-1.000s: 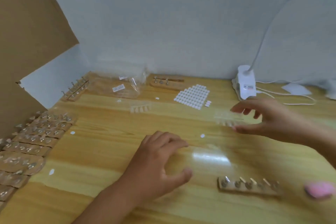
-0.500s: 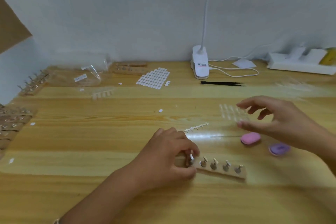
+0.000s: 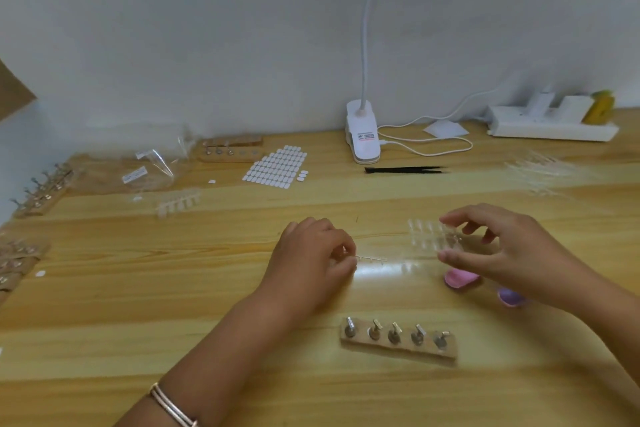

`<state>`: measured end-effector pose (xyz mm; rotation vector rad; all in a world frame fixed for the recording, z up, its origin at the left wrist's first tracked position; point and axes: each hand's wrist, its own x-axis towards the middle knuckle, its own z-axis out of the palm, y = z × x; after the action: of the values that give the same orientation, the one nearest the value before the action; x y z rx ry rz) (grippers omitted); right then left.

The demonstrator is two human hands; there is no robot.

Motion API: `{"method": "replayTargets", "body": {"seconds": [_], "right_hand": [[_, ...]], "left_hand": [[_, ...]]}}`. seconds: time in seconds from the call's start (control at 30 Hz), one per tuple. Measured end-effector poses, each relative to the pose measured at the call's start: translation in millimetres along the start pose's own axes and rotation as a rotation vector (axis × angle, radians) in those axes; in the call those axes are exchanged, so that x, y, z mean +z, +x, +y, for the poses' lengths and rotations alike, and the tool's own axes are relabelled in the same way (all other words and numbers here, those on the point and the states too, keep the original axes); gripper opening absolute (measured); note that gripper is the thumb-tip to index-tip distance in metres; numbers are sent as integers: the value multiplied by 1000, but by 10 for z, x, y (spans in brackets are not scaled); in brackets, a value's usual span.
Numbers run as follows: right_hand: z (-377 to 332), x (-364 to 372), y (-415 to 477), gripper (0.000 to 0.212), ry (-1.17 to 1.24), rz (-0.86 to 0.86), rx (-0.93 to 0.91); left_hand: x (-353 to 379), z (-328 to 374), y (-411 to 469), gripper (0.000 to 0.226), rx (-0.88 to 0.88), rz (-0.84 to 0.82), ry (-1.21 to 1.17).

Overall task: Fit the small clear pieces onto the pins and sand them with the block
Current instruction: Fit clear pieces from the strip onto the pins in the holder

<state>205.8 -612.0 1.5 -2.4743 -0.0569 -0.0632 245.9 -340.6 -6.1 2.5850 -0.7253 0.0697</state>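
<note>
Clear strip [image 3: 372, 258] seems pinched by the left hand [image 3: 311, 262]; right hand [image 3: 505, 253] pinches a clear sheet [image 3: 427, 236] of pieces.

Glossy wood table [image 3: 138, 288], metal pins [image 3: 394, 331], clear plastic pcs [image 3: 431, 236].

No lettering here can be read. The white plastic clip base of the desk lamp [image 3: 362, 135] carries a small rectangular sticker [image 3: 366, 136] on its sloping top face. The sticker has a red mark at its left end and a few short dark lines of print, all too small and blurred to make out. On the crumpled clear plastic bags [image 3: 156, 168] at the back left of the light wooden table [image 3: 104, 322] sit two white paper labels, a larger one [image 3: 134, 174] and a smaller one [image 3: 144, 154]. The larger shows faint grey marks, possibly a line of print or a barcode, but nothing legible.
</note>
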Motion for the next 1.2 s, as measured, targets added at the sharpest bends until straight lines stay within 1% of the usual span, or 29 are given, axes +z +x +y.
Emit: {"method": "replayTargets", "body": {"seconds": [0.07, 0.13, 0.27, 0.33, 0.4, 0.43, 0.47, 0.53, 0.57, 0.63, 0.67, 0.73, 0.8, 0.87, 0.9, 0.93, 0.97, 1.0, 1.03, 1.07, 1.1, 1.13, 1.17, 1.2], "right_hand": [[20, 38, 29, 50, -79, 6, 31], [-22, 94, 58, 52, -129, -5, 29], [-163, 232, 119, 57, -269, -61, -73], [-218, 272, 144, 62, -351, -83, -105], [-274, 285, 142, 66, -344, -119, -154], [-308, 295, 134, 66, -292, -125, -199], [-348, 308, 122, 63, -223, -111, -251], [-428, 340, 108, 50, -112, -58, -349], [-463, 351, 108, 39, -83, -26, -393], [-501, 353, 122, 15, -93, 62, -474], [-500, 332, 125, 8, -108, 98, -493], [-437, 230, 117, 5, -124, 130, -472], [-288, 57, 128, 6, -192, 216, -419], [-50, -183, 195, 6, -283, 416, -277], [95, -330, 244, 7, -340, 497, -158], [212, -466, 284, 15, -418, 496, 16], [320, -554, 314, 28, -516, 407, 196], [399, -589, 316, 38, -607, 288, 316], [448, -574, 284, 43, -658, 200, 358], [466, -521, 235, 43, -663, 161, 342], [449, -457, 174, 40, -626, 175, 274], [389, -390, 101, 35, -552, 203, 171], [284, -318, 11, 28, -445, 201, 53], [160, -254, -78, 23, -310, 163, -54]], "left_hand": [[-13, 13, 29, 9, -19, 1, -6], [-12, 14, 19, 10, -15, 1, 6], [-1, 26, -43, 24, 77, 30, 253], [-29, -2, -87, 26, 54, 46, 311], [-81, -28, -127, 18, 22, 72, 316], [-101, -37, -138, 10, 34, 94, 321], [-100, -45, -142, 3, 69, 126, 328], [-58, -5, -136, 10, 163, 180, 340], [-40, 34, -120, 10, 206, 205, 332], [-29, 129, -77, 18, 245, 245, 273], [-19, 167, -51, 21, 251, 256, 231], [-4, 228, -16, 24, 238, 255, 130], [2, 251, 0, 32, 192, 225, -5], [6, 220, 7, 30, 166, 163, -121], [4, 192, -9, 27, 162, 123, -177], [0, 156, -34, 27, 156, 90, -246], [-17, 125, -76, 29, 143, 60, -334], [-39, 94, -122, 32, 129, 36, -417], [-65, 65, -175, 35, 117, 7, -468], [-88, 33, -229, 33, 114, -26, -485], [-109, 6, -282, 28, 117, -57, -472], [-123, -19, -332, 22, 122, -92, -444], [-133, -34, -383, 20, 122, -132, -399], [-136, -43, -427, 22, 134, -169, -339]]}}
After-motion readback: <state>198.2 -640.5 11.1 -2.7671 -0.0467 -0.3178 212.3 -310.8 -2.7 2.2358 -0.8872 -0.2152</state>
